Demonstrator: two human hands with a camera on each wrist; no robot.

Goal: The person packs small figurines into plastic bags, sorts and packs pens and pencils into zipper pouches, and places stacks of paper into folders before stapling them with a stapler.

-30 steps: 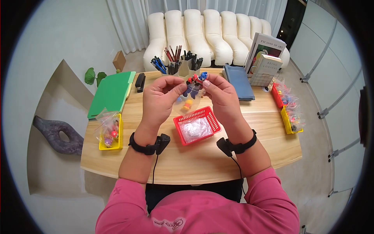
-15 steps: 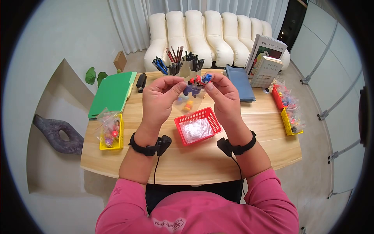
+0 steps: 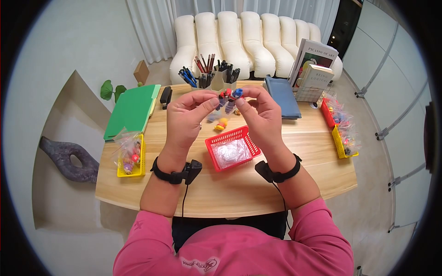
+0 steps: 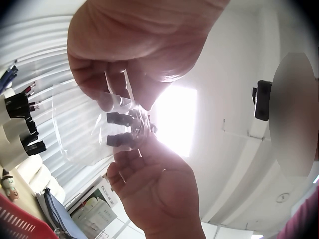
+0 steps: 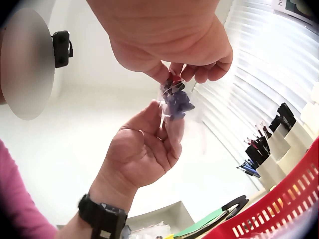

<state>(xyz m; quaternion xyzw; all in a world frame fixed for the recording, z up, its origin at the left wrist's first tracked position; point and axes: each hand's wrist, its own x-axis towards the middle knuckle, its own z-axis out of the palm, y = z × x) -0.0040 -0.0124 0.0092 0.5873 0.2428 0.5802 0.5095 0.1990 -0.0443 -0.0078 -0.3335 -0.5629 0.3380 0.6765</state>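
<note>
Above the table, both hands meet at a small toy figure (image 3: 237, 93) with red and blue parts and a clear plastic bag (image 4: 79, 132) around it. My left hand (image 3: 186, 112) pinches the bag at its side, thumb against forefinger. The thumb and fingers of my right hand (image 3: 263, 112) pinch the figure near its top. Its darker lower part (image 5: 178, 105) hangs between the hands behind the clear film. Just below them, a yellow and orange toy (image 3: 221, 124) lies on the table beyond the red basket (image 3: 252, 141), which contains clear plastic packaging (image 3: 229, 154).
A yellow basket (image 3: 143, 156) with bagged toys stands at left, near a green folder (image 3: 131, 112) and black stapler (image 3: 166, 97). Pen holders (image 3: 218, 84), a blue folder (image 3: 282, 97) and upright books (image 3: 315, 76) line the back. Red (image 3: 327, 113) and yellow (image 3: 340, 142) baskets stand at right.
My right hand has shifted its fingers on the figure, with the thumb now lower and the blue part tilted differently. The left hand stays almost in place; the baskets have not moved.
</note>
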